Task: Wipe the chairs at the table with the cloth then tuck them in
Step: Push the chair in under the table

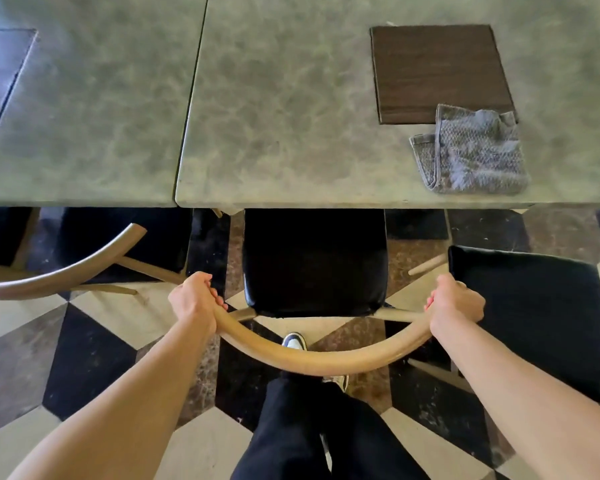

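Observation:
A chair with a curved wooden back rail [321, 362] and a black padded seat [314, 263] stands in front of me, the seat's far part under the edge of the green marbled table [284, 109]. My left hand [196, 297] grips the rail's left end, and my right hand [454, 304] grips its right end. The grey knitted cloth [475, 154] lies crumpled on the table near its front edge, to the right, with no hand on it.
A dark wooden mat [437, 69] lies on the table behind the cloth. Another chair [59, 268] is tucked under the left table. A third chair's black seat [530, 317] stands out from the table at the right. My legs and shoes stand on checkered floor tiles [94, 358].

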A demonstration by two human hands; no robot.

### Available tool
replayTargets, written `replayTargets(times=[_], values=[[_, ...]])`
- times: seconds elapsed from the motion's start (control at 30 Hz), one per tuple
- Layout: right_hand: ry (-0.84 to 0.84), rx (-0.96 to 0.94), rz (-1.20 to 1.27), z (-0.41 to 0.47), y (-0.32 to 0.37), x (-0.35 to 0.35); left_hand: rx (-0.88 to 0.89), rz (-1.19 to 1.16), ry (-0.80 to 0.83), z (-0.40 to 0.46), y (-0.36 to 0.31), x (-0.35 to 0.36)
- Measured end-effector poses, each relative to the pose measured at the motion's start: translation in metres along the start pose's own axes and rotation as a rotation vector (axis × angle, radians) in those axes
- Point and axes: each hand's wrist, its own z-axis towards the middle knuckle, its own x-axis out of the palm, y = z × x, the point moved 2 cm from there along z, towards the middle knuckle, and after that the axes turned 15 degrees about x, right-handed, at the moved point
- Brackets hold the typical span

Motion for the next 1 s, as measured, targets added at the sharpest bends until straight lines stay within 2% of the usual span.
replayTargets(times=[0.23,0.6,1.0], values=[[-0.005,-0.013,-0.025,-0.003,0.032,0.032,0.008,-0.029,-0.031,0.022,-0.021,0.034],[-0.048,0.031,-0.033,0.001,0.046,0.058,0.006,0.012,-0.059,0.062,-0.023,0.063],[-0.091,0.009,0.031,0.013,0.066,0.071,0.028,0.041,-0.025,0.088,-0.022,0.092]])
